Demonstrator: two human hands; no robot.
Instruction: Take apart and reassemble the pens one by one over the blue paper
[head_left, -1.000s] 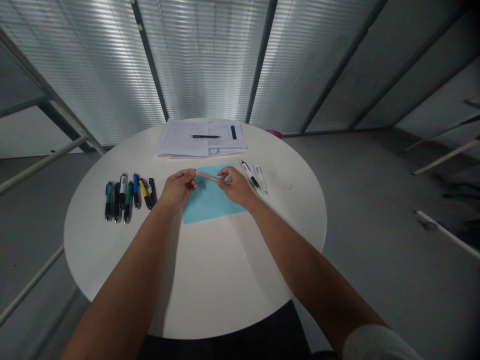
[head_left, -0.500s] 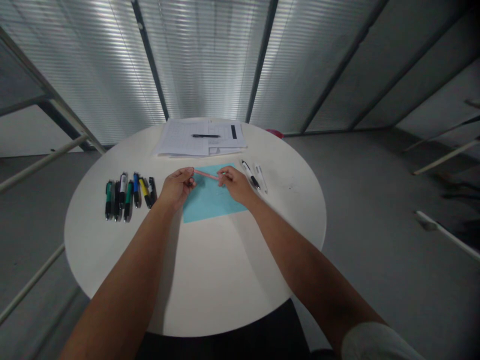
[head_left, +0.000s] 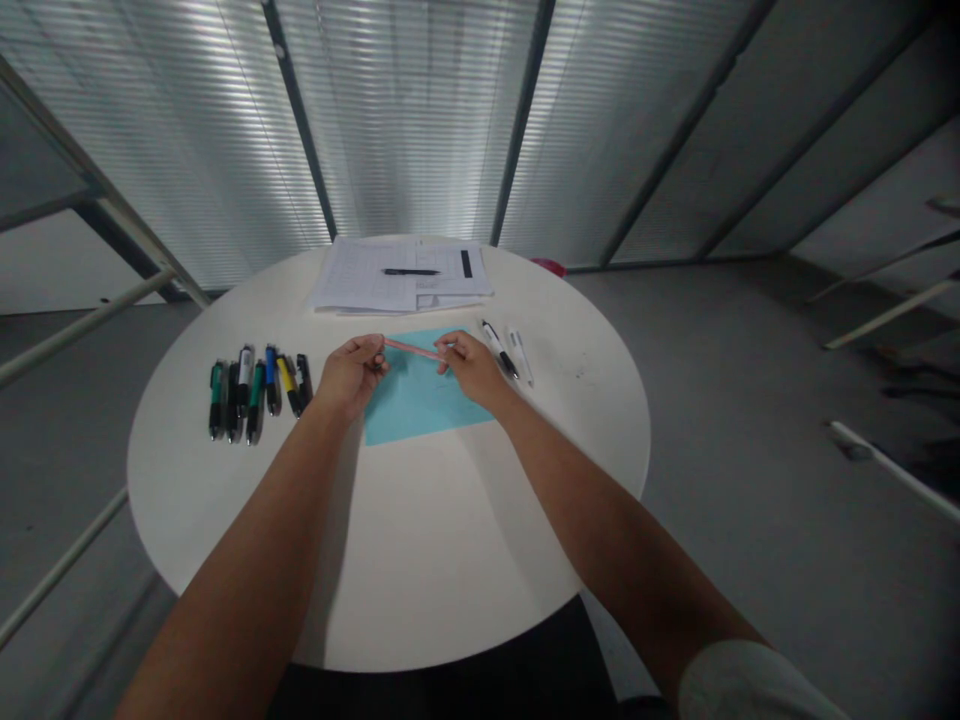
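Observation:
A thin pink stick-like piece (head_left: 412,348), its exact kind too small to make out, stretches between my two hands. My left hand (head_left: 351,376) pinches its left end between thumb and fingers. At the other end, the fingertips of my right hand (head_left: 472,367) are closed on it. Below the hands a light blue sheet (head_left: 420,410) lies flat on the white round table (head_left: 442,540). Just right of the sheet are a white-and-black pen (head_left: 499,349) and a slim white pen (head_left: 521,357). My fingers hide both ends of the pink piece.
Several thick pens (head_left: 255,400) in green, black, white, blue and yellow lie in a loose row on the left. Printed papers (head_left: 364,275) with a black pen (head_left: 411,272) on top rest at the far edge. Window blinds (head_left: 412,120) stand behind the table.
Both hands keep their hold on the pink piece. It has shifted very slightly, with a little more of its length showing between the fingers. The pens and papers lie as before.

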